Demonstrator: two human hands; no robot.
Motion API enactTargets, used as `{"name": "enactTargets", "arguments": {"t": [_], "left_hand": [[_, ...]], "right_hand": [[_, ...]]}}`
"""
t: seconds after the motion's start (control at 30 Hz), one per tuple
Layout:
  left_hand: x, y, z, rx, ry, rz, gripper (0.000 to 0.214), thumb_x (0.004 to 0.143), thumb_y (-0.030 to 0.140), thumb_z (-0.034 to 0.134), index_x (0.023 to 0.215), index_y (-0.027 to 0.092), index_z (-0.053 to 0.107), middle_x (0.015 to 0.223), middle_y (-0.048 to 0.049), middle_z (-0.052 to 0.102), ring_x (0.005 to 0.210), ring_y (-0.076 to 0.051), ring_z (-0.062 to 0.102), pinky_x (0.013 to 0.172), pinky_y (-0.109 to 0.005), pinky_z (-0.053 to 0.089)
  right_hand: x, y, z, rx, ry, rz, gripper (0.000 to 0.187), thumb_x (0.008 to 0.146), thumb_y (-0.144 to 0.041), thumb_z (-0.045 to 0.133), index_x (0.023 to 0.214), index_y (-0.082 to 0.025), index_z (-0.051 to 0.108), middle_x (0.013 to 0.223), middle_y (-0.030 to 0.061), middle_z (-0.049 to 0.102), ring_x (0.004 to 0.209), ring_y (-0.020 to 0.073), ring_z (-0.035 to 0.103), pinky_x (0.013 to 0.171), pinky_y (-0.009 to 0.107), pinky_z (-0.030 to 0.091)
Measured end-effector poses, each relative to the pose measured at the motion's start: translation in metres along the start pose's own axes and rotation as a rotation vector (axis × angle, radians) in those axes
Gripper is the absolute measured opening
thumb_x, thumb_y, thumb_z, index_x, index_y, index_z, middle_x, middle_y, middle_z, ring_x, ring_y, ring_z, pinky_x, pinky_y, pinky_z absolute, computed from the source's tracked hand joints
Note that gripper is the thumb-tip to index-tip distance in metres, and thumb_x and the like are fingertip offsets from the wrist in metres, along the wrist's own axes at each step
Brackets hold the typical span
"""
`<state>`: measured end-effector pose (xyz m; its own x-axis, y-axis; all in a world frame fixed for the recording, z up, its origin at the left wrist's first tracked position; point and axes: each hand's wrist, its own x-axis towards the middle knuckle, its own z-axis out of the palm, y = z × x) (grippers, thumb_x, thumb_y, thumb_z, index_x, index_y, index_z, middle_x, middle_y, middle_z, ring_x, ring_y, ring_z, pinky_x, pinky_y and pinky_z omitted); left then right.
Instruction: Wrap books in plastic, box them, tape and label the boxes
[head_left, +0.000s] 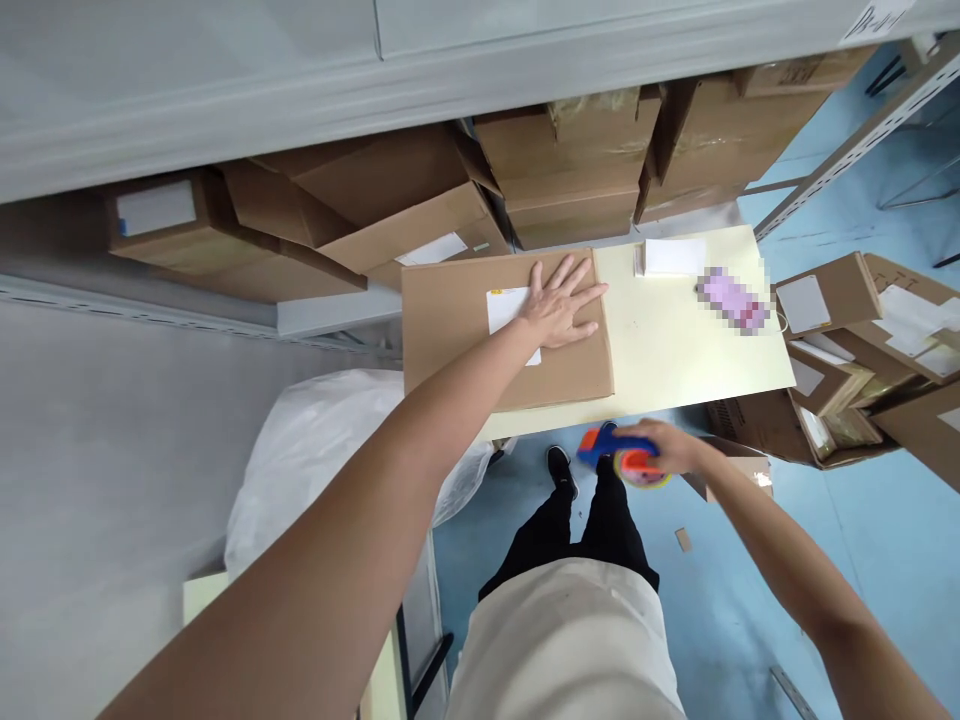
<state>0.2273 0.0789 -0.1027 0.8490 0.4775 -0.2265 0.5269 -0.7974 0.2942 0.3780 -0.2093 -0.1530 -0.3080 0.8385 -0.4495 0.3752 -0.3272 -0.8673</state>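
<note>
My left hand [561,300] lies flat with fingers spread on a closed brown cardboard box [457,340] that bears a white label [502,308]. The box rests on the left part of a pale yellow table [675,345]. My right hand [664,448] is closed around a blue and orange tape dispenser [624,458], held in the air just below the table's near edge, apart from the box.
A white pad [673,257] and a blurred pink item [733,300] lie on the table's far right. Stacked cardboard boxes [570,170] fill the shelf behind. More boxes [855,340] pile up at right. A white plastic bag [315,450] sits at left on the blue floor.
</note>
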Motion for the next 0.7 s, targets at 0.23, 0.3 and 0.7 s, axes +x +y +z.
{"name": "enactTargets", "arguments": {"t": [0.23,0.3,0.7], "left_hand": [[-0.011,-0.013,0.000,-0.221,0.026,0.023,0.072,0.093,0.048,0.051,0.157,0.027,0.026,0.168,-0.0101,0.009,0.155,-0.034,0.006,0.120,-0.062,-0.003],[-0.021,-0.020,-0.001,-0.414,0.092,0.002,0.077,0.092,0.053,0.052,0.158,0.026,0.023,0.167,-0.0104,0.014,0.154,-0.032,0.013,0.123,-0.056,0.007],[-0.121,0.072,-0.046,-1.076,0.693,-0.412,0.045,0.081,0.058,0.064,0.099,0.017,0.068,0.097,-0.0098,0.074,0.087,-0.022,0.070,0.083,-0.036,0.055]], "right_hand": [[-0.017,-0.058,-0.034,-0.136,0.147,-0.125,0.071,0.073,-0.015,0.066,0.141,-0.030,0.054,0.111,0.0071,0.065,0.092,0.0232,0.065,0.083,0.038,0.054],[-0.036,-0.076,-0.055,-0.069,0.135,-0.169,0.069,0.076,-0.020,0.068,0.141,-0.032,0.053,0.121,0.0074,0.063,0.102,0.0256,0.065,0.088,0.040,0.054],[0.013,-0.137,-0.088,-0.084,0.530,-0.582,0.071,0.087,-0.021,0.052,0.152,-0.026,0.026,0.144,0.0135,0.049,0.126,0.0273,0.055,0.101,0.047,0.050]]}}
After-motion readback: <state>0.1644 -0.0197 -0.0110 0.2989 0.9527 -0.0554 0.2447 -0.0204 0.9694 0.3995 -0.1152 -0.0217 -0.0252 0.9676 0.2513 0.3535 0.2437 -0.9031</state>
